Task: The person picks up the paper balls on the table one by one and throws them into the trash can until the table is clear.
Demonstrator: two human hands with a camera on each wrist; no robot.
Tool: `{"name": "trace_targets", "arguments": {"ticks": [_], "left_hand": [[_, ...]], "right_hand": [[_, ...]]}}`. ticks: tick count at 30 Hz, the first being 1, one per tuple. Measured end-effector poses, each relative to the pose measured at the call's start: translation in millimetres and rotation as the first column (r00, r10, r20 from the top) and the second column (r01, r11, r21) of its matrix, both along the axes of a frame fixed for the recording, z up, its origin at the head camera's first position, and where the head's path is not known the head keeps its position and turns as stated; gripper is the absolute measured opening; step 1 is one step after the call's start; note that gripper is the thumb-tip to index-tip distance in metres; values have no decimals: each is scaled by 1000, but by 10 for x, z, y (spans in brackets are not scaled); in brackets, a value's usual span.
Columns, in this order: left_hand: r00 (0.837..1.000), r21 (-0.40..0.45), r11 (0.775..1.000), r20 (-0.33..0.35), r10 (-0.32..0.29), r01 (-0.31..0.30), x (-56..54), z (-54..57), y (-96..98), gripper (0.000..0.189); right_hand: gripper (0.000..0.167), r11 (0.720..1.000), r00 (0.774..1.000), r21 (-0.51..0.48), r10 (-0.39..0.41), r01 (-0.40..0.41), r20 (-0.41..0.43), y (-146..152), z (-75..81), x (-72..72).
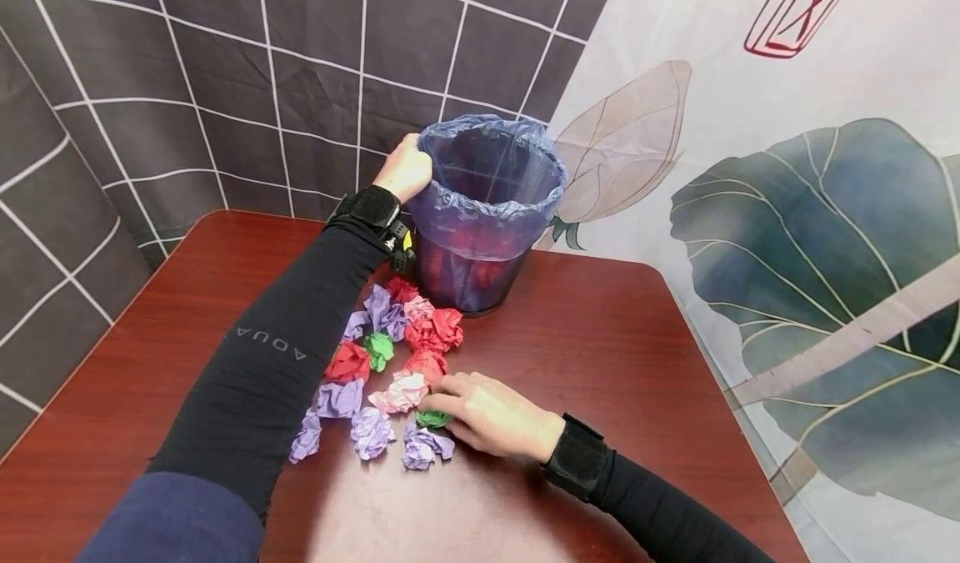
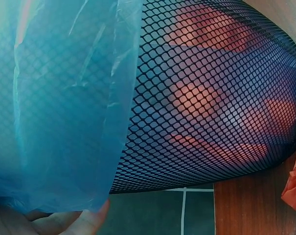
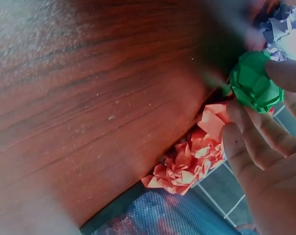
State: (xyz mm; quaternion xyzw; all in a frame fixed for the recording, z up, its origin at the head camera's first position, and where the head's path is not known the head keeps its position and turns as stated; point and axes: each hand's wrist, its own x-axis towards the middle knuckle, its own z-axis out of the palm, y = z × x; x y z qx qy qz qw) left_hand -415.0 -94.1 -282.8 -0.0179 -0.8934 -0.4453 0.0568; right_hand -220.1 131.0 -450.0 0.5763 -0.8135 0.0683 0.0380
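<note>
Left hand (image 1: 407,167) grips the mesh wastebasket (image 1: 450,278) up top, likely to steady it; right hand (image 1: 489,413) curls thumb and fingers round a green paper ball (image 3: 253,85) on the table (image 1: 600,363).

Crumpled green paper ball (image 3: 255,83), upright blue-lined mesh bin (image 1: 480,238) beyond

Crumpled paper balls (image 1: 378,351) beside lined bin (image 1: 480,238)

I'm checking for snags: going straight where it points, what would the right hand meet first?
Past the green ball at its thumb, the right hand would likely meet the pale pink paper ball; depth is unclear, so they may already touch.
</note>
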Motion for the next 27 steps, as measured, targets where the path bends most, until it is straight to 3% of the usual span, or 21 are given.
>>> {"name": "trace_targets", "arguments": {"ticks": [9,18,22,27], "left_hand": [[1000,-1,1000,-6,0,0,12,14,1,60],[1000,3,1000,-17,-1,1,-1,-7,-9,59],[1000,-2,1000,-15,-2,2,3,-6,-9,60],[1000,-2,1000,-11,1,-1,8,0,-3,61]], "right_hand": [[43,998,999,-47,-50,50,14,99,169,-26],[45,982,995,-166,-97,90,-38,169,533,-117],[47,963,989,-254,-120,95,-83,194,746,-190],[45,908,974,-397,-192,131,-118,184,1036,-299]]}}
